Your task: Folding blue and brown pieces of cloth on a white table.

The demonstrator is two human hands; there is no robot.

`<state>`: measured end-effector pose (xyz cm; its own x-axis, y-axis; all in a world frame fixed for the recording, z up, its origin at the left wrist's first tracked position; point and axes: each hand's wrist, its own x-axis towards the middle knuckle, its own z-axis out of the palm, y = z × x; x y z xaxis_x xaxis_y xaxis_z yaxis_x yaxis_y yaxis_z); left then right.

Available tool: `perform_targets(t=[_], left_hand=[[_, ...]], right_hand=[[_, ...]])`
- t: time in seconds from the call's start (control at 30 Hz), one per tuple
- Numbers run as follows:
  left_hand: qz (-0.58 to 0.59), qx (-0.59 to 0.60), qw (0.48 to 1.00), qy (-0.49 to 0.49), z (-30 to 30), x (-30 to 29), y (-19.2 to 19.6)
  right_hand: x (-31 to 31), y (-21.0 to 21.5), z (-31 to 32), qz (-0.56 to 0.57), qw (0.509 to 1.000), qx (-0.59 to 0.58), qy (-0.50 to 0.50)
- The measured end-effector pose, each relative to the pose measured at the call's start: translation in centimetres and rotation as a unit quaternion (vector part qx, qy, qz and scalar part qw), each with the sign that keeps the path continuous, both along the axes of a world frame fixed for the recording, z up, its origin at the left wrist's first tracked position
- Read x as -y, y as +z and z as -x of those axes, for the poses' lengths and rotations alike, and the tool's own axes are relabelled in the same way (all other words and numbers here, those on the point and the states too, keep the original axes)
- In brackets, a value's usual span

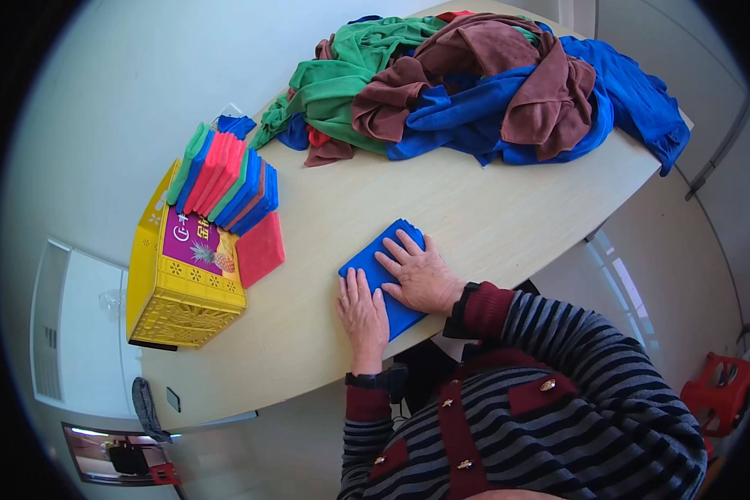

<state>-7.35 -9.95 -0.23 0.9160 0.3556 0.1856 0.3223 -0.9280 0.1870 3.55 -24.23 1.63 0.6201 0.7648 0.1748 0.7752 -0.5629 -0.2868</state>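
A blue folded cloth (402, 318) lies flat on the pale table in front of me. My left hand (362, 315) rests on its left side, palm down and fingers stretched out. Across its upper right part lies my right hand (423, 273), also flat, with the fingers spread. Both hands press on the fabric without gripping it. Toward the left, a row of folded cloths (225, 179) in green, blue, red and brown stands on a yellow plastic basket (193, 307). Against the basket's right side leans a red folded cloth (261, 250).
A large heap of loose cloths (475, 100), green, brown and blue, covers the table's far end. At the near left edge are a dark phone (173, 400) and a grey cloth item (146, 407). A red plastic stool (717, 392) stands on the floor at right.
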Motion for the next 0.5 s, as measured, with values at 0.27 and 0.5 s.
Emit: perform_targets(t=[0.27, 0.5], left_hand=[[0.006, 0.004, 1.000, 0.000, 0.01, 0.08, 0.22], [0.012, 0.005, 1.000, -0.002, 0.03, 0.07, 0.08]], right_hand=[[0.05, -0.09, 0.12, 0.002, 1.000, 0.001, 0.003], [0.12, 0.16, 0.04, 0.004, 1.000, 0.003, 0.005]])
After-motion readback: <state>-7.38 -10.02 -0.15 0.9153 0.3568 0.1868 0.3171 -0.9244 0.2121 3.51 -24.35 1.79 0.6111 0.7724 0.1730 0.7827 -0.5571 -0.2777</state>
